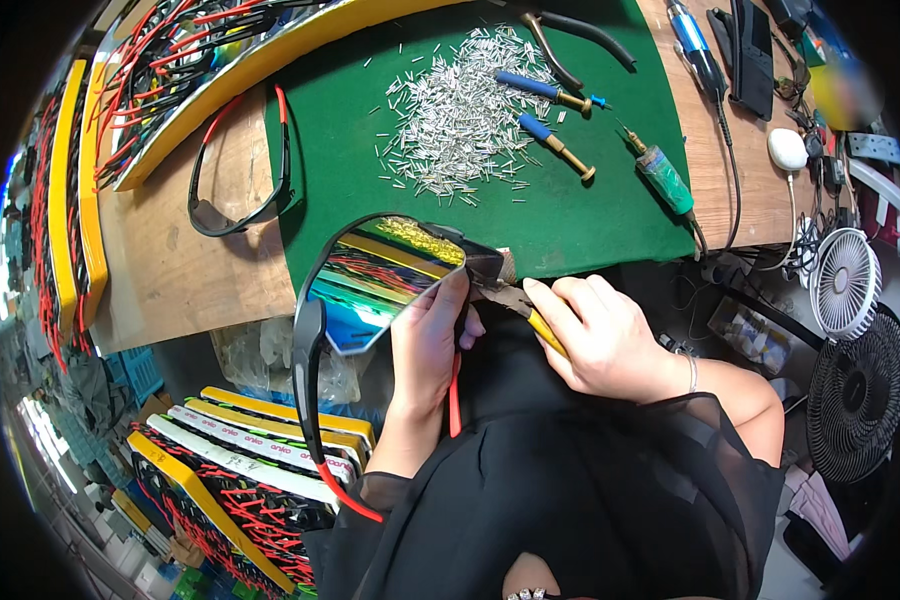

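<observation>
My left hand (422, 345) is closed around a pair of sunglasses (395, 265) with a mirrored lens, black frame and red temple tips. I hold them just off the front edge of the bench, one temple hanging down toward my lap. Yellow-handled pliers (546, 332) are gripped in my right hand (605, 338). The jaws point left and meet the frame near the hinge end; what exactly they pinch is too small to tell. A second pair of sunglasses (235, 220) lies on the wooden top at the left.
On the green mat (360, 170) lies a heap of small metal pins (460, 120), with two blue-handled tools (560, 148) beside it. A green-handled tool (665, 180) rests to the right. Yellow-edged trays (90, 250) of glasses stand left. Fans (845, 285) stand right.
</observation>
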`<move>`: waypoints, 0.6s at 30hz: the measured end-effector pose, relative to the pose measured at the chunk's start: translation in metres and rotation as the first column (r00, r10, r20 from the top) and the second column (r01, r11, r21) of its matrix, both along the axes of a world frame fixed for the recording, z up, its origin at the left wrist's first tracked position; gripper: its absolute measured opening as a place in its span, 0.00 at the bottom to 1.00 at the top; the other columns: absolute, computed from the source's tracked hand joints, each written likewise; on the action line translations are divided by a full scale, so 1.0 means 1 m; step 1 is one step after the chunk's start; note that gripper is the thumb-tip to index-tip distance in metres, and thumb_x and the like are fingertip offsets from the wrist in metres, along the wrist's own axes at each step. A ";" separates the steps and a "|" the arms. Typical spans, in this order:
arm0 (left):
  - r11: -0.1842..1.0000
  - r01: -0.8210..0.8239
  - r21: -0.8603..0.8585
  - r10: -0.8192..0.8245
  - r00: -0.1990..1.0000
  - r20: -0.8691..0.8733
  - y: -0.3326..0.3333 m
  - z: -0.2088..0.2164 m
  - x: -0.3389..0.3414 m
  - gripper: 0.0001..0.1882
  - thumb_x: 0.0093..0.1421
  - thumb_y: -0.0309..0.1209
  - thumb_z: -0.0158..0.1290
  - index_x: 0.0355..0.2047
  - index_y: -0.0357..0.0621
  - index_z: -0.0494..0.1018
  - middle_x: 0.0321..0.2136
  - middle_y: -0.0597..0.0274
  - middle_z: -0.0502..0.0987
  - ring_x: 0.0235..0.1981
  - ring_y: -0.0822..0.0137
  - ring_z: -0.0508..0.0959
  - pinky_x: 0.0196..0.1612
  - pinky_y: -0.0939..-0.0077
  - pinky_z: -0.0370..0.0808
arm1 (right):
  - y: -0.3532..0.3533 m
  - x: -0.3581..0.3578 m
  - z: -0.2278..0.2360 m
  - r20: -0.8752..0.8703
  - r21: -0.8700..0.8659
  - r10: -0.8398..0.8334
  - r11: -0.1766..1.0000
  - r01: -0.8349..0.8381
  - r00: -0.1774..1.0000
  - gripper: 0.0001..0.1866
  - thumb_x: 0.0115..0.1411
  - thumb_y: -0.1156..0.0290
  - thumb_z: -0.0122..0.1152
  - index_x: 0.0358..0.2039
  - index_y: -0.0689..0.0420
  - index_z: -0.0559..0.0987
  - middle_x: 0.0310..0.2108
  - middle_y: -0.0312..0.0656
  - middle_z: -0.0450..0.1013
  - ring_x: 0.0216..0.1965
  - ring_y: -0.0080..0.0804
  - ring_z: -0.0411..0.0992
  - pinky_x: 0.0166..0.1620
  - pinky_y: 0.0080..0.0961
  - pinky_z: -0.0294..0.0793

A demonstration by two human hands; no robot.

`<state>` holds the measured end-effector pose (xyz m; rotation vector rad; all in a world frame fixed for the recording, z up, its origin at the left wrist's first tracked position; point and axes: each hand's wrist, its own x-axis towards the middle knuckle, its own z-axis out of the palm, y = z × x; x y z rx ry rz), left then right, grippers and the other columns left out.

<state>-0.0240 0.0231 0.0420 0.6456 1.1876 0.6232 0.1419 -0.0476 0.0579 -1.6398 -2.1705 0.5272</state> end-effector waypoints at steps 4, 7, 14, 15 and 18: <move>0.991 0.043 0.128 -0.029 0.993 -0.111 -0.005 -0.008 0.001 0.12 0.61 0.36 0.46 0.25 0.41 0.70 0.14 0.70 0.66 0.13 0.80 0.63 0.15 0.88 0.56 | -0.001 0.003 -0.001 -0.264 -0.200 -0.092 0.979 0.038 0.960 0.23 0.48 0.69 0.60 0.45 0.63 0.69 0.32 0.45 0.66 0.31 0.38 0.68 0.34 0.27 0.70; 0.999 -0.040 0.028 0.043 0.993 -0.112 -0.006 -0.002 -0.001 0.17 0.61 0.40 0.45 0.26 0.38 0.73 0.15 0.67 0.69 0.14 0.80 0.62 0.18 0.87 0.56 | 0.004 0.008 0.009 -0.521 -0.550 -0.279 0.833 -0.066 0.807 0.22 0.53 0.67 0.57 0.47 0.60 0.67 0.34 0.48 0.67 0.37 0.41 0.69 0.41 0.29 0.69; 0.999 0.024 0.023 -0.018 0.968 -0.250 -0.006 -0.003 -0.001 0.20 0.61 0.42 0.45 0.27 0.35 0.75 0.15 0.66 0.70 0.14 0.80 0.61 0.18 0.86 0.55 | 0.017 0.015 0.018 -0.575 -0.809 -0.590 0.516 -0.283 0.567 0.20 0.56 0.65 0.54 0.47 0.61 0.67 0.32 0.39 0.67 0.33 0.23 0.63 0.39 0.22 0.66; 0.998 0.040 0.040 -0.030 0.971 -0.238 -0.007 -0.004 -0.003 0.19 0.61 0.41 0.45 0.28 0.36 0.75 0.15 0.67 0.70 0.14 0.80 0.62 0.18 0.87 0.55 | 0.020 0.015 0.023 -0.516 -0.856 -0.685 0.394 -0.335 0.514 0.19 0.57 0.66 0.53 0.46 0.61 0.67 0.29 0.37 0.66 0.32 0.21 0.62 0.37 0.21 0.66; 0.996 0.043 0.080 -0.027 0.981 -0.194 -0.006 -0.007 -0.005 0.17 0.61 0.39 0.45 0.29 0.37 0.74 0.17 0.67 0.71 0.14 0.81 0.63 0.18 0.88 0.56 | 0.007 0.006 0.009 -0.640 -0.702 -0.500 0.689 -0.179 0.583 0.18 0.55 0.68 0.54 0.46 0.61 0.68 0.29 0.40 0.66 0.30 0.25 0.65 0.35 0.22 0.67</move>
